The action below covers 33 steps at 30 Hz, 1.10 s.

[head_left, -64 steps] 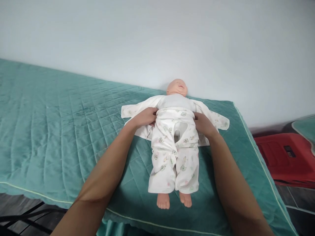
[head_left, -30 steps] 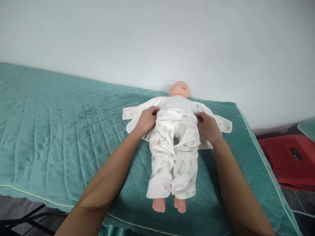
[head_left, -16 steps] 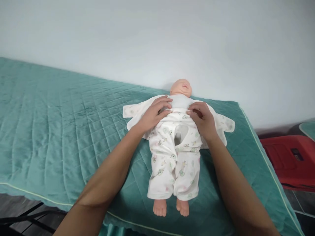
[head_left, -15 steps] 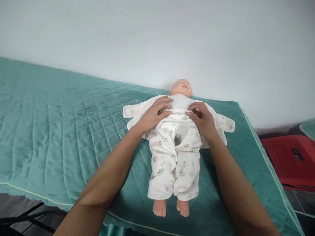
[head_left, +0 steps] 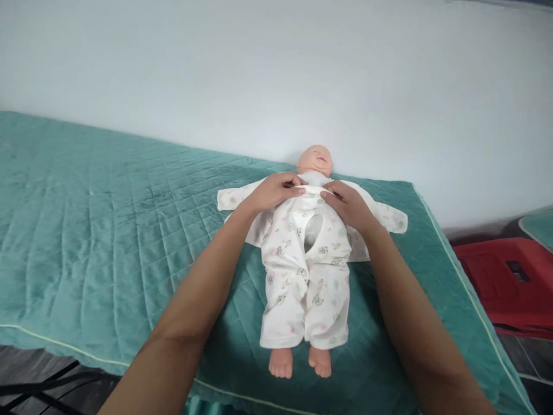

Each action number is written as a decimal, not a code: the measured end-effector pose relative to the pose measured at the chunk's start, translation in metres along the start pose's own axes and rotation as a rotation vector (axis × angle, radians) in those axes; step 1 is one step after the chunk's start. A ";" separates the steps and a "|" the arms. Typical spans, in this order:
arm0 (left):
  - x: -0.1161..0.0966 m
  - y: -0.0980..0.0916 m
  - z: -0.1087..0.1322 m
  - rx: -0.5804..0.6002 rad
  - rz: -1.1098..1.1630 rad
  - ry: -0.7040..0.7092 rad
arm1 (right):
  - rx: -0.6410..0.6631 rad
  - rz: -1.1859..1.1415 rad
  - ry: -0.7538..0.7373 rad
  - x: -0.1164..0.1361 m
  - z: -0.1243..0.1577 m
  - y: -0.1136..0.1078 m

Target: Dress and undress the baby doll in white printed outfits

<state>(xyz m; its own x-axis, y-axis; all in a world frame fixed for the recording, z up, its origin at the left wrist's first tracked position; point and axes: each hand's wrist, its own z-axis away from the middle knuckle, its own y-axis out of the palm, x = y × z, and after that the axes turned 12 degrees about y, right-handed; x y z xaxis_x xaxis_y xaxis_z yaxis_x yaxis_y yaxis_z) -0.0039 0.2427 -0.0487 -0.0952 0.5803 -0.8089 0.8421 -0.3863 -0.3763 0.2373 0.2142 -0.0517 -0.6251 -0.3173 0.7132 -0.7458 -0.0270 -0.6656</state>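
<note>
A baby doll (head_left: pixel 315 161) lies on its back, head toward the wall and bare feet toward me. It wears white printed baby pants (head_left: pixel 283 288) with an open crotch. A white baby jacket (head_left: pixel 386 218) is spread out under its torso, sleeves out to both sides. My left hand (head_left: pixel 279 191) pinches the pants' waistband at the doll's chest, on the left. On the right side of the same waistband, my right hand (head_left: pixel 348 202) is closed on the cloth with thumb and fingers. The doll's arms are hidden.
A green quilted cover (head_left: pixel 108 242) lies over the bed beneath the doll. Behind it rises a pale wall (head_left: pixel 259 75). A red plastic object (head_left: pixel 501 282) stands on the floor to the right, and black metal legs (head_left: pixel 47 386) show at lower left.
Both hands have closed on the waistband and moved up toward the doll's neck. The waistband sits higher on the chest, covering more of it. The view has shifted slightly.
</note>
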 end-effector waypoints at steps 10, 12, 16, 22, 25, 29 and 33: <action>0.021 -0.004 -0.041 -0.122 0.123 -0.286 | -0.037 -0.535 0.453 -0.012 -0.037 0.010; 0.021 -0.003 -0.039 -0.148 0.090 -0.249 | -0.036 -0.655 0.524 -0.012 -0.036 0.009; 0.022 0.002 -0.031 -0.160 -0.046 -0.148 | 0.064 -0.785 0.521 -0.015 -0.029 0.000; 0.019 0.008 -0.023 -0.112 -0.552 0.058 | 0.011 -0.566 0.378 -0.020 -0.020 -0.009; 0.020 0.008 -0.021 -0.076 -0.677 0.098 | -0.051 -0.289 0.388 -0.019 -0.019 -0.011; 0.022 0.008 -0.021 -0.068 -0.674 0.078 | -0.093 -0.009 0.286 -0.021 -0.019 -0.009; 0.021 0.005 -0.021 -0.096 -0.553 0.010 | -0.168 -0.029 0.088 -0.028 -0.022 0.002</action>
<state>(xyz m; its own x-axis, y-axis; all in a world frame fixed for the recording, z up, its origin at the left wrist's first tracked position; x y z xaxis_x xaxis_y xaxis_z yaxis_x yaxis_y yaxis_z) 0.0092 0.2682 -0.0585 -0.5316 0.6845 -0.4988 0.7131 0.0440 -0.6997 0.2486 0.2437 -0.0678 -0.6148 -0.2339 0.7532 -0.7873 0.1258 -0.6036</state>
